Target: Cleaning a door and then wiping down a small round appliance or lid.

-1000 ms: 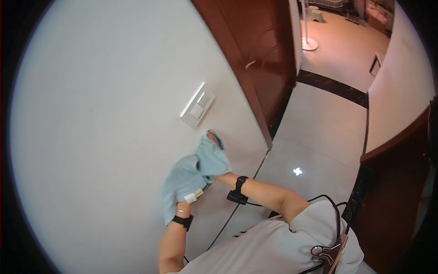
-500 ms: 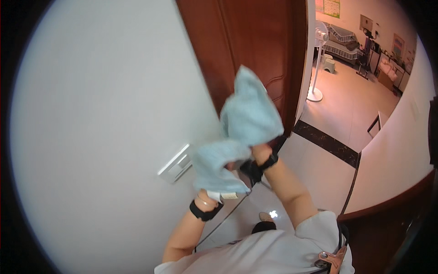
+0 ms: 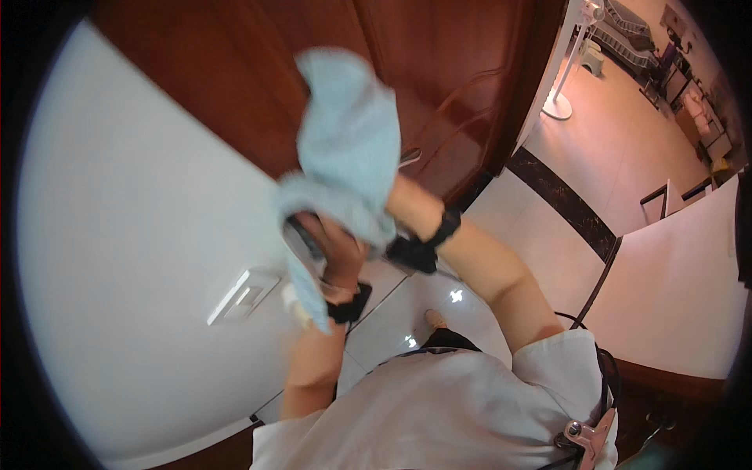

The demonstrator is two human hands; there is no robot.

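Observation:
A light blue cloth [image 3: 348, 125], blurred by motion, hangs in the air between my hands in front of the reddish-brown door [image 3: 446, 47]. My right hand [image 3: 399, 196] is mostly covered by the cloth's upper part, which it holds up; its fingers are hidden. Lower and to the left, my left hand [image 3: 338, 247] is bent into a fold of the cloth, fingers curled and smeared. Loose cloth hangs beside the left wrist. A metal door handle [image 3: 410, 157] shows just right of the cloth. Whether the cloth touches the door, I cannot tell.
A white wall switch [image 3: 244, 296] is on the left wall. Across a dark threshold strip [image 3: 560, 200] lies a room with a white standing fan [image 3: 558, 107], a stool [image 3: 591, 61] and a grey sofa [image 3: 623, 31]. A pink clip [image 3: 587, 440] hangs on my shirt.
Both hands and the cloth have moved up and to the left in view. My view has turned, bringing more of the door and the handle into sight. More of my left hand shows now.

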